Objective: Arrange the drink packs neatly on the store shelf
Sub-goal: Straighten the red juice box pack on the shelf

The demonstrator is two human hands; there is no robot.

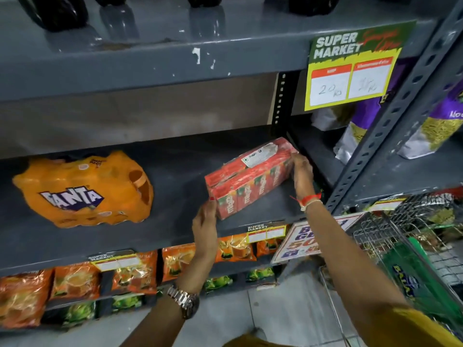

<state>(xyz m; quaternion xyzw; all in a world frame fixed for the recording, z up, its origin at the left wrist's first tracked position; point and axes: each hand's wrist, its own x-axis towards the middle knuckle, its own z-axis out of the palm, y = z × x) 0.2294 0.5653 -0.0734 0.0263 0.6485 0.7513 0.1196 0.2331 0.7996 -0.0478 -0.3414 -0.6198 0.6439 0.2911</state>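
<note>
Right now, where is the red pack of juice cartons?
In the head view, the red juice carton pack sits right of centre on the middle grey shelf, held between both hands, right of the orange Fanta pack.

1. I see open grey shelf (pixel 175 176) between the orange Fanta pack (pixel 82 191) and the red drink pack (pixel 250 181), wide enough for a hand to pass.
2. The red pack sits near the perforated upright (pixel 280 101) at the bay's right end, leaving little room there.
3. The shelf board above (pixel 150 71) caps the bay, with free height over both packs.
4. A wire trolley (pixel 390 229) crowds the lower right approach.
</note>
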